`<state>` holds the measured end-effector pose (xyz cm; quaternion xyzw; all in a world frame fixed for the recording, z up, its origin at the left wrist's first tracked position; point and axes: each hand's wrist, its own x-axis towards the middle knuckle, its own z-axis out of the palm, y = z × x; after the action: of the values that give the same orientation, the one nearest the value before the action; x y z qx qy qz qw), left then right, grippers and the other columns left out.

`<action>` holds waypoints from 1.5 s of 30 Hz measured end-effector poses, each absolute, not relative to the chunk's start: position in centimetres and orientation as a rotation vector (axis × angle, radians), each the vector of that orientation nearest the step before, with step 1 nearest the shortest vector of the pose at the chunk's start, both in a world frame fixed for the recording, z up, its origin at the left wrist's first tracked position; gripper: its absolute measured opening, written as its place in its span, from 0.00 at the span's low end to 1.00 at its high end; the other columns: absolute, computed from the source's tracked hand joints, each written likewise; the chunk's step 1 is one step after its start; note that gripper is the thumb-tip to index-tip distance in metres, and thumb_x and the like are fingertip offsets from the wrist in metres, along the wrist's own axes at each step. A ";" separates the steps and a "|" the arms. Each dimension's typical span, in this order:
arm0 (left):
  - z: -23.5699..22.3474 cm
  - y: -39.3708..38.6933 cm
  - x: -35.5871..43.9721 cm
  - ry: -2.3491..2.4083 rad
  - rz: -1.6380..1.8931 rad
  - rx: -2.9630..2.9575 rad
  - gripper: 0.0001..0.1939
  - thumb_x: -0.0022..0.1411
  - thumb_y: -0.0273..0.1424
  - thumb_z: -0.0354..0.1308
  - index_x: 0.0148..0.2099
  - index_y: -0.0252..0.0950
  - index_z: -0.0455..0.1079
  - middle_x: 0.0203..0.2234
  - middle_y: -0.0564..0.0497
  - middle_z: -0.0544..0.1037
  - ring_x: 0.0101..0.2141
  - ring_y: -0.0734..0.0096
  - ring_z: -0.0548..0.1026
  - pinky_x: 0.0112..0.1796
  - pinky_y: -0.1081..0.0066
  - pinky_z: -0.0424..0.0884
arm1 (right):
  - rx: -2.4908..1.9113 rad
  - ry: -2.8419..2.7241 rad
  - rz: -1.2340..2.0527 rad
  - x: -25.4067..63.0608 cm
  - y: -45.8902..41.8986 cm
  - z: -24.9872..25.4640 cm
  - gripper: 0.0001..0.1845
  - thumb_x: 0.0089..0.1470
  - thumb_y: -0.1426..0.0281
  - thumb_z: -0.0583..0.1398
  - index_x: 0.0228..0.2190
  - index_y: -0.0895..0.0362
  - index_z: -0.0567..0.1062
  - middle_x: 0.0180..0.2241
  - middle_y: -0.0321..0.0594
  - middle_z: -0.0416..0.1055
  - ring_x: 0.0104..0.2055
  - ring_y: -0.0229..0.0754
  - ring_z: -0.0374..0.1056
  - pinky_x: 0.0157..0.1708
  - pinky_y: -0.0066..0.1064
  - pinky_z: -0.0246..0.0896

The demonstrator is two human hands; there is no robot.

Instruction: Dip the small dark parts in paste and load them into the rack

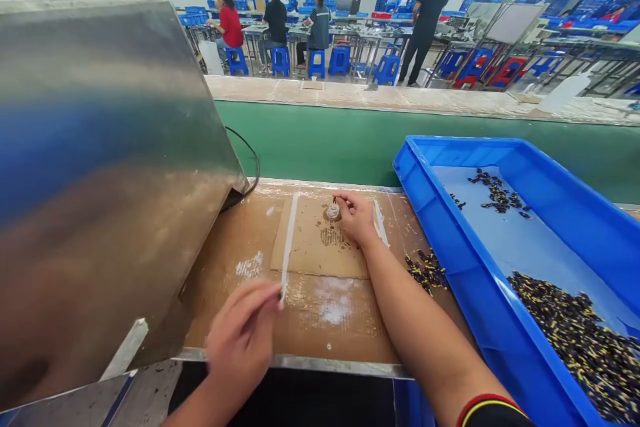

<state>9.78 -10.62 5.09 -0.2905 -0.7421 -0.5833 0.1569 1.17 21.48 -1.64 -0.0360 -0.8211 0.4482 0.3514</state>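
My right hand [354, 217] reaches to the far part of the cardboard sheet [315, 260]. Its thumb and forefinger are pinched on a small dark part [335, 200], just above a whitish round piece [333, 212] that sits on the cardboard. Nearer to me, my left hand [245, 330] hangs over the front left of the bench, somewhat smeared by motion. Its fingertips are pressed together, and what is between them is too small to name. A pile of small black-and-yellow parts [427, 271] lies on the bench beside my right forearm.
A blue bin [480, 267] on the right contains many more black-and-yellow parts [575, 333]. A large metal panel [110, 180] rises on the left, with a black cable [255, 153] behind it. Beyond the green belt [320, 140], several people sit or stand near tables.
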 end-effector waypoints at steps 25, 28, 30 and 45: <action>-1.0 0.6 -1.0 -2.361 -2.361 -0.334 0.14 0.64 0.35 0.64 0.50 0.37 0.81 0.43 0.44 0.84 0.43 0.62 0.80 0.50 0.61 0.75 | -0.069 -2.192 0.951 1.7 21.5 -1.2 0.12 0.68 0.69 0.59 0.43 0.50 0.83 0.43 0.42 0.81 0.45 0.47 0.75 0.47 0.42 0.73; -0.8 0.6 -0.8 -2.369 -2.359 -0.354 0.14 0.64 0.35 0.63 0.50 0.37 0.81 0.43 0.44 0.84 0.44 0.61 0.80 0.51 0.61 0.75 | -0.063 -2.177 0.940 1.7 21.5 -1.3 0.12 0.68 0.69 0.59 0.43 0.50 0.83 0.43 0.42 0.81 0.45 0.47 0.76 0.47 0.42 0.73; -0.7 0.6 -0.7 -2.361 -2.366 -0.361 0.14 0.64 0.34 0.63 0.50 0.37 0.81 0.43 0.44 0.84 0.44 0.61 0.80 0.50 0.61 0.75 | -0.068 -2.170 0.935 1.7 21.5 -1.4 0.12 0.68 0.70 0.59 0.43 0.50 0.83 0.43 0.42 0.81 0.45 0.47 0.76 0.47 0.41 0.74; -0.6 0.7 -0.8 -2.272 -2.464 -0.363 0.18 0.60 0.37 0.68 0.50 0.34 0.80 0.38 0.44 0.83 0.38 0.64 0.80 0.45 0.63 0.78 | -0.254 -2.105 1.007 1.7 21.3 -1.6 0.12 0.65 0.64 0.60 0.42 0.52 0.83 0.42 0.45 0.82 0.42 0.46 0.75 0.36 0.36 0.72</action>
<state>-0.79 0.67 -0.58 -0.1071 -0.6696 -0.7260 -0.1146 1.66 21.34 -1.57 -0.0997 -0.8270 0.3958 0.3866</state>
